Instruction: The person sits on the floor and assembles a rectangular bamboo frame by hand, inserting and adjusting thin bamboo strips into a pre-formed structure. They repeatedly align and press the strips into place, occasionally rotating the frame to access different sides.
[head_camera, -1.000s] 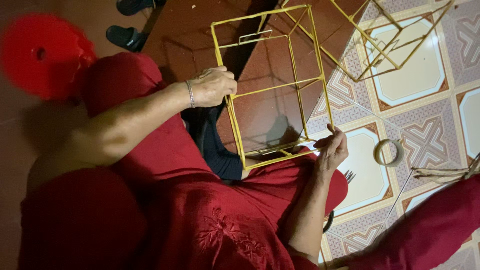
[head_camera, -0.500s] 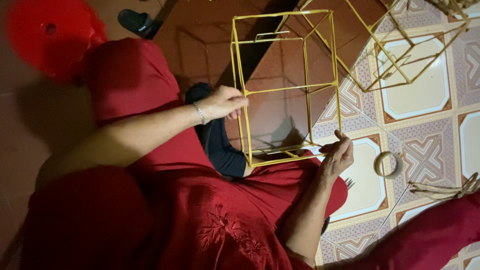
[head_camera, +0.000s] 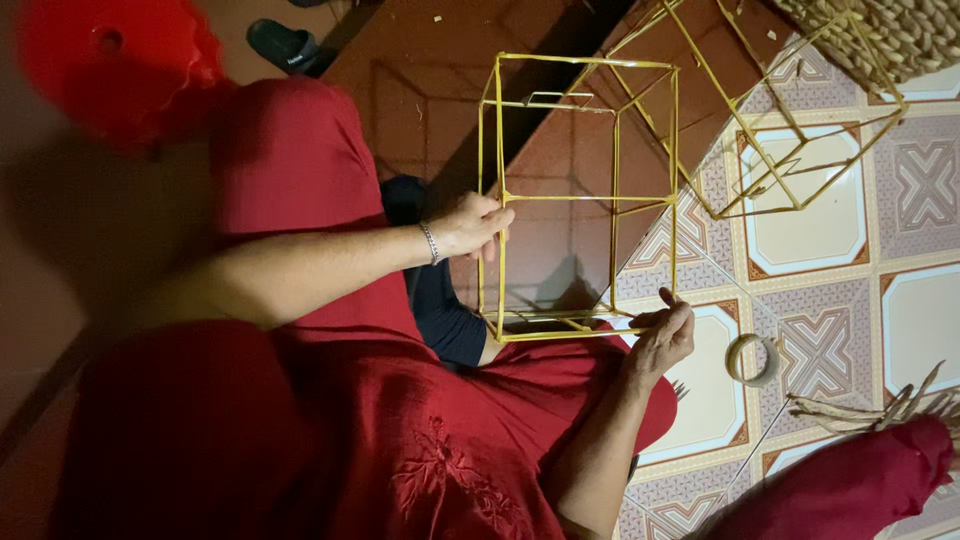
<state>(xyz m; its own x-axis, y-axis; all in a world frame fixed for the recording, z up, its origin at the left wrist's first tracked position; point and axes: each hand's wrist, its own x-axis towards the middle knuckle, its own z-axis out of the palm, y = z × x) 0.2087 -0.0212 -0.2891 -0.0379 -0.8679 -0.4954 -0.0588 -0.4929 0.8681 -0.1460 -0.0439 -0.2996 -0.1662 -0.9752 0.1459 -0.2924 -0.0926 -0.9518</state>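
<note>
Frame (head_camera: 580, 200) of thin yellow sticks is standing on the person's lap, looking fully jointed and still bare, with the left hand (head_camera: 478, 225) pinching a side upright and the right hand (head_camera: 662, 338) pinching the bottom rail. Beyond the right hand, a second frame (head_camera: 790, 120) and a tape roll (head_camera: 752, 359) are crowding the floor (head_camera: 830, 230), leaving open room mainly past the left hand.

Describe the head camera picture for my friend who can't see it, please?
A person in red clothes holds a yellow wire box frame, left hand on one upright bar, right hand at its bottom corner. A second yellow frame and a tape roll lie on the tiled floor.
</note>
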